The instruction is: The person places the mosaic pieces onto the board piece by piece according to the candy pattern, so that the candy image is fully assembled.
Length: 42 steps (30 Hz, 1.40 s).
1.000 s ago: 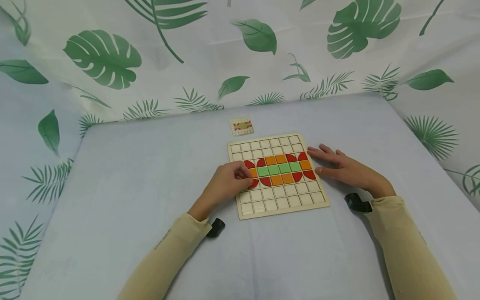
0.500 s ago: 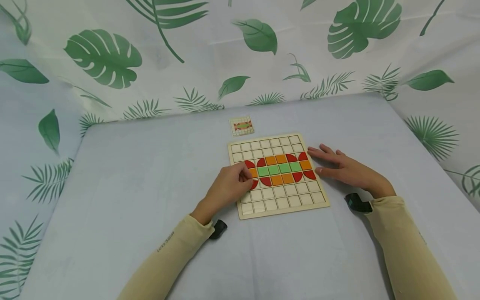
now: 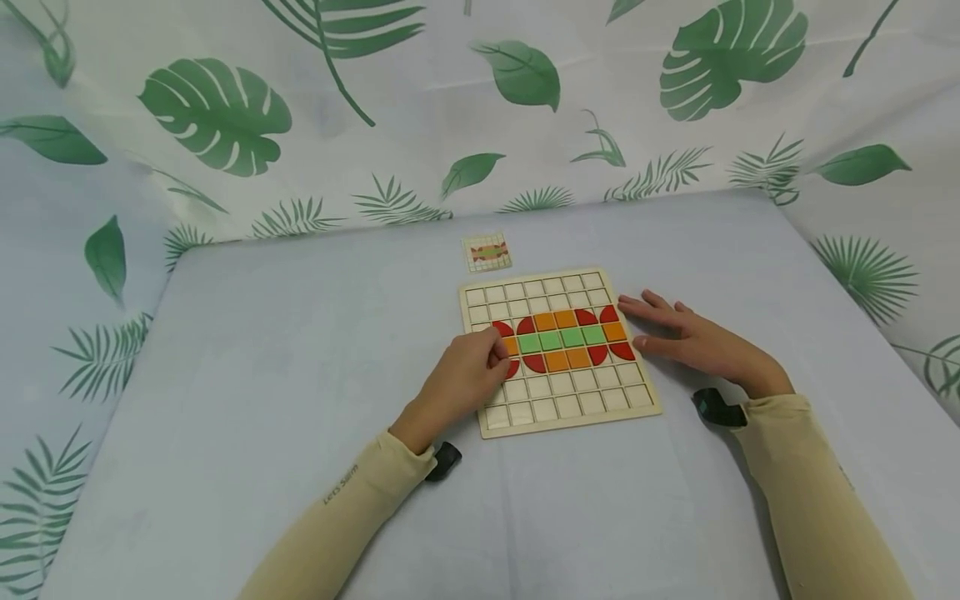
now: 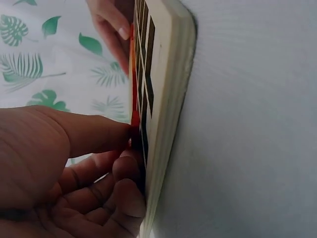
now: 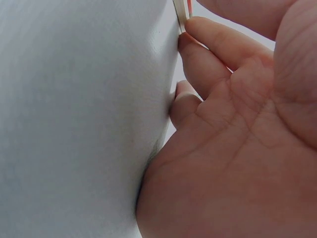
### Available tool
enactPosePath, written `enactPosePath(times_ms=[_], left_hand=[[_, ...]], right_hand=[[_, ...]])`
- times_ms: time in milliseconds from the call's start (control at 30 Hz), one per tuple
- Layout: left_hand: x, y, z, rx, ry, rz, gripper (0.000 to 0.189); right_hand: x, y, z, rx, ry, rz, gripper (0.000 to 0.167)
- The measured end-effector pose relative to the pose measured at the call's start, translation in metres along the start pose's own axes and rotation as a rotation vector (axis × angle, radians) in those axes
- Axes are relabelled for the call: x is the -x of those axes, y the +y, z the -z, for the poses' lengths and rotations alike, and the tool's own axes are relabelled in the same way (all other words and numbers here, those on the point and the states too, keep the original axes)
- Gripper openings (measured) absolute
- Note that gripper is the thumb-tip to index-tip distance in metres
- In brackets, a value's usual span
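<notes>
A square wooden grid board (image 3: 558, 407) lies on the table with a band of coloured tiles across its middle. Green square tiles (image 3: 561, 339) form the centre row, with orange squares (image 3: 567, 359) and red quarter-circles around them. My left hand (image 3: 462, 373) is bent over the board's left side. Its thumb and curled fingers pinch a red quarter-circle tile (image 4: 134, 119) low in its cell; the hand covers part of the leftmost tiles. My right hand (image 3: 696, 339) rests on the table, its extended fingers touching the board's right edge (image 5: 181, 15).
Behind the board lies a small pattern card (image 3: 487, 252) showing a red, orange and green design on a grid. A pale cloth (image 3: 300, 333) covers the table. A leaf-printed curtain (image 3: 405, 100) hangs at the back and sides.
My left hand has shifted slightly right, its fingers drawing closer together over the leftmost tiles. The right hand stays at the board's edge. The head view has shifted a little.
</notes>
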State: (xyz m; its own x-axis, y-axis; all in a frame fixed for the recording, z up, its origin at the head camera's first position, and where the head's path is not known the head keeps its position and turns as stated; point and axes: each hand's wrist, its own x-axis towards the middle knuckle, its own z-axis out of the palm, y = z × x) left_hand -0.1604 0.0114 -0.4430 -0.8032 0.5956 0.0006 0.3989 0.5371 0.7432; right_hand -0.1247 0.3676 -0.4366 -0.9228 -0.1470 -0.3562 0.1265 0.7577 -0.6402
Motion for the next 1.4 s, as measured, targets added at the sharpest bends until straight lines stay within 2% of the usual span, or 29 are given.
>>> enactPosePath(times_ms=[100,267,400,900,1200,1300,1400], left_hand=[[-0.001,-0.002,0.004,0.001,-0.055,-0.019,0.001],[-0.003,-0.006,0.013,0.017,-0.17,-0.039,0.014],[-0.005,-0.008,0.016,0.021,-0.203,-0.047,0.015],[-0.004,-0.007,0.01,0.006,-0.152,-0.055,0.016],[-0.003,-0.008,0.011,0.038,-0.134,-0.051,0.015],[-0.004,-0.012,0.013,0.112,-0.104,-0.01,0.015],[-0.005,-0.014,0.016,0.29,-0.055,0.079,0.02]], right_hand=[[0.0,0.001,0.0,0.005,0.002,-0.003,0.077],[-0.001,0.002,0.0,0.006,0.004,-0.003,0.077],[-0.001,0.002,0.0,0.002,0.004,0.001,0.077],[-0.001,0.0,-0.001,0.007,0.006,0.009,0.077],[-0.002,0.0,-0.001,0.007,0.008,-0.002,0.078],[-0.002,0.0,-0.001,0.005,0.006,-0.003,0.078],[-0.001,0.002,0.0,-0.001,0.004,-0.008,0.078]])
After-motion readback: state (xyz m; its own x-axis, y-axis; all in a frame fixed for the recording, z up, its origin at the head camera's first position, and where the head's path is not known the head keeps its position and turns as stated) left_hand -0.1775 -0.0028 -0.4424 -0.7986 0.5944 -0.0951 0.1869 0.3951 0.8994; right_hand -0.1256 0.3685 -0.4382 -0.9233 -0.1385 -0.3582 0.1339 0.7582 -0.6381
